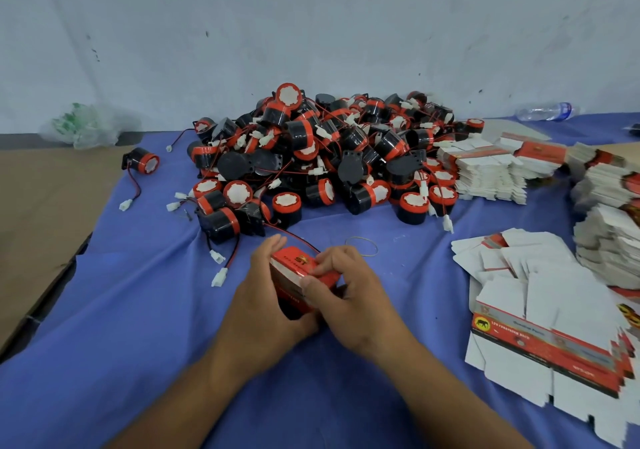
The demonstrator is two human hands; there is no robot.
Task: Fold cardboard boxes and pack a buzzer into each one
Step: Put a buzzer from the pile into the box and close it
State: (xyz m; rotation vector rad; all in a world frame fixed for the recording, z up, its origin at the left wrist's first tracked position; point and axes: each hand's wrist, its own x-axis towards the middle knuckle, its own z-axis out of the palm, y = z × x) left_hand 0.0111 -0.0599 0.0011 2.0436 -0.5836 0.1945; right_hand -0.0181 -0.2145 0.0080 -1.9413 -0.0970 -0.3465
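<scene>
Head view: red box point(298, 268) just in front of buzzer pile point(322, 158), over blue cloth point(138, 310). L hand point(263, 296) curled round box's left side. R hand point(349, 296) pinches box top, thumb + fingers. Right of pile: flat box blanks point(540, 310). Left of pile: lone buzzer point(142, 159). Near R hand, pile side: rubber band point(362, 246).

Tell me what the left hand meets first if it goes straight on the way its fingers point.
Probably the red wire just past the left hand holding the box, then the buzzer pile; depth is unclear.
</scene>
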